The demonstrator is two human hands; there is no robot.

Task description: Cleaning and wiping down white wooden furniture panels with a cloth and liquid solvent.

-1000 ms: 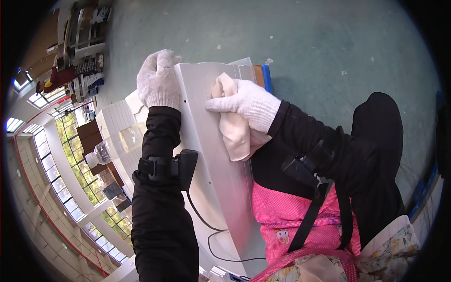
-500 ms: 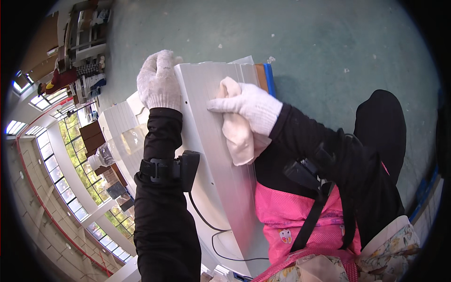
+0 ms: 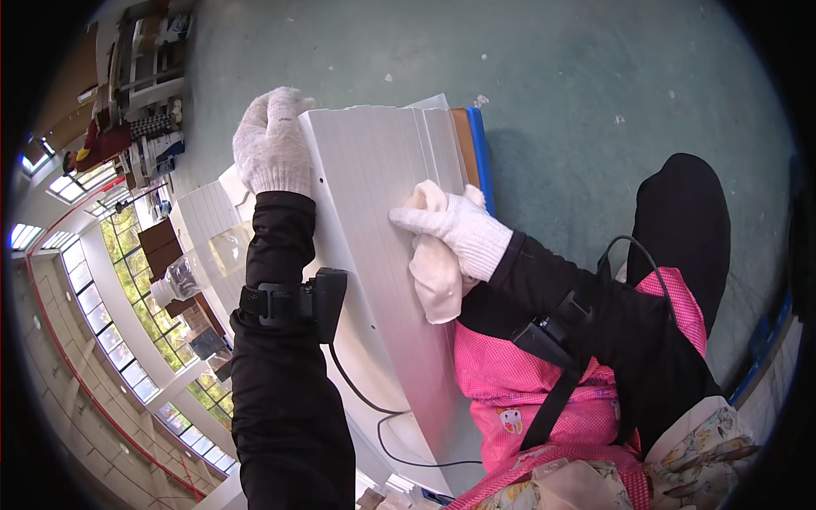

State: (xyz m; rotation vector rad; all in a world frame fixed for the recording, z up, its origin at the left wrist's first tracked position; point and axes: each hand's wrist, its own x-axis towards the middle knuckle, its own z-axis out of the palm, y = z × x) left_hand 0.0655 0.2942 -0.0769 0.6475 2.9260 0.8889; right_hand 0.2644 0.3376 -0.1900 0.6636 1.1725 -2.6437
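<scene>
A long, pale panel with a ribbed, glossy face and small holes along one edge [image 3: 365,183] stretches in front of me. At its far left corner, my left hand [image 3: 274,143], in a white knit glove, is curled closed on the panel's edge; its fingertips are partly hidden. My right hand [image 3: 467,234], gloved the same way, grips a crumpled cream cloth [image 3: 438,276] against the panel's face near its right side. The cloth bulges out above and below that hand, and the thumb side points left.
A clear plastic bottle [image 3: 177,282] is left of my left forearm, beside white pieces [image 3: 208,212]. Brown and blue edges [image 3: 482,161] show behind the panel's right side. A black cable [image 3: 382,438] loops below. Green floor [image 3: 578,76] lies beyond; a person [image 3: 102,143] is far left.
My right hand and the cloth have slid toward me, down the panel's face. My left hand stays at the corner, while the whole view has shifted slightly.
</scene>
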